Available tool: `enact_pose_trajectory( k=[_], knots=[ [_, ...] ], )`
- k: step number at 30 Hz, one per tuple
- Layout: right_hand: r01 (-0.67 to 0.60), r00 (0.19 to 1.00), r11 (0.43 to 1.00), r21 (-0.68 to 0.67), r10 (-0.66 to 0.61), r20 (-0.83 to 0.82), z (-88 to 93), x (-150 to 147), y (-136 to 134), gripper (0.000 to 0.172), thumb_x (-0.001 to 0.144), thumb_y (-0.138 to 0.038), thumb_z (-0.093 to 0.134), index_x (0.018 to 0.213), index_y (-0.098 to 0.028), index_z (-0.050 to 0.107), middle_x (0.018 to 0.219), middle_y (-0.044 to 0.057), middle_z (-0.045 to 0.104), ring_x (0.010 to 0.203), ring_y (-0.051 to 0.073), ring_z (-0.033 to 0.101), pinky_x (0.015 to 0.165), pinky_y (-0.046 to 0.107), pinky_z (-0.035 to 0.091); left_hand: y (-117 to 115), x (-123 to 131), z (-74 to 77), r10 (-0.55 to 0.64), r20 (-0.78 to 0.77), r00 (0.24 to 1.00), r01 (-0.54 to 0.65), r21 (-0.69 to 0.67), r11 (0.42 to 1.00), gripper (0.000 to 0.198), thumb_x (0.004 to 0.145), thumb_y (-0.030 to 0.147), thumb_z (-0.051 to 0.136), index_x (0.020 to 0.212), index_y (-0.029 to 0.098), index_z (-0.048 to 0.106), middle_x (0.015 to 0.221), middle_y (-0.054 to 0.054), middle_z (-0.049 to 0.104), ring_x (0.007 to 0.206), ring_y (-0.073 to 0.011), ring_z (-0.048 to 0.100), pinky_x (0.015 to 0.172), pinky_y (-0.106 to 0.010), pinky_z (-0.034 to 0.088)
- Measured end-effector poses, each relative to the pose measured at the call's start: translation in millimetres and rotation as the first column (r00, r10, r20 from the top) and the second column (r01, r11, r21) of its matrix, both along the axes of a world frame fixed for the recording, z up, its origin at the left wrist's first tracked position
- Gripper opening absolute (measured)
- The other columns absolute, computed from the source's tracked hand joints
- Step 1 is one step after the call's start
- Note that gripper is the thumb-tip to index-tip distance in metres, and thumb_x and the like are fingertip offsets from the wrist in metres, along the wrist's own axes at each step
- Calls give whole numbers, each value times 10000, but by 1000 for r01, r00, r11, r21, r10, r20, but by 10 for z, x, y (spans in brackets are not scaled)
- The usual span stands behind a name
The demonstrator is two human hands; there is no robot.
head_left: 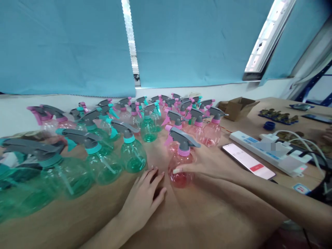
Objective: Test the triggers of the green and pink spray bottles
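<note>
A pink round spray bottle [181, 180] with a grey trigger head stands upright on the table in front of me. My right hand [209, 166] is closed around its body from the right, the thumb across the near side and the other fingers hidden behind. My left hand [144, 197] lies palm down on the brown tabletop [197, 221], fingers apart and holding nothing. Just beyond its fingertips is a green spray bottle [133, 155] with a turquoise collar. Another green spray bottle [103, 166] stands left of that one.
Several more pink and green spray bottles [212, 131] crowd the table's back and left side. On the right are a lit phone [247, 160], a white power strip [267, 152] with cables, an open cardboard box [240, 108] and a blue ring-shaped item [269, 125].
</note>
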State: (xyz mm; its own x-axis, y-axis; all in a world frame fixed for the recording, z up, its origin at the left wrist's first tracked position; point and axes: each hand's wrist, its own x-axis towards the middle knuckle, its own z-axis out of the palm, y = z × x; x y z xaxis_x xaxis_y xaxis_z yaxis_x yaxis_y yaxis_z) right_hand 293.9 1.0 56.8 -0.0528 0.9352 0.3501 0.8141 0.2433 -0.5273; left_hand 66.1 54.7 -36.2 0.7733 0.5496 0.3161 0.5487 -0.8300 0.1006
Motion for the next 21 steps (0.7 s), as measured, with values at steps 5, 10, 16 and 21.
enact_pose_trajectory(
  k=[5, 10, 16, 21],
  knots=[
    [136, 979, 989, 50, -142, 145, -297, 126, -174, 655, 628, -618, 676, 1116, -204, 535, 1077, 124, 613, 983, 303, 588, 799, 465, 474, -23, 3, 15, -1, -11, 1000, 1, 3, 1000, 352, 925, 277, 497, 1230, 112, 555, 1296, -161, 533, 1215, -309, 456, 976, -495, 394],
    [141, 986, 988, 59, -145, 78, -588, 88, -185, 717, 684, -598, 651, 1242, -210, 424, 1100, 109, 595, 992, 266, 578, 820, 438, 474, -49, 18, 25, 12, -3, 1000, -12, 14, 1000, 347, 910, 261, 515, 1217, 107, 567, 1287, -164, 543, 1210, -314, 464, 972, -485, 400],
    [143, 983, 988, 65, -149, 106, -565, -133, -81, 629, 747, -581, 592, 1220, -199, 433, 1148, 132, 582, 1042, 303, 555, 814, 477, 473, -109, -34, 25, 28, 14, 1000, -28, 11, 1000, 344, 909, 268, 493, 1208, 112, 561, 1264, -158, 561, 1193, -306, 482, 943, -472, 426],
    [104, 990, 993, 53, -109, 94, -454, -277, 30, 582, 763, -501, 604, 1257, -246, 430, 1251, 113, 551, 1078, 308, 561, 807, 458, 479, -163, -217, 20, 44, 24, 999, -44, 4, 999, 339, 903, 260, 497, 1195, 104, 569, 1247, -157, 573, 1165, -312, 505, 934, -475, 430]
  ],
)
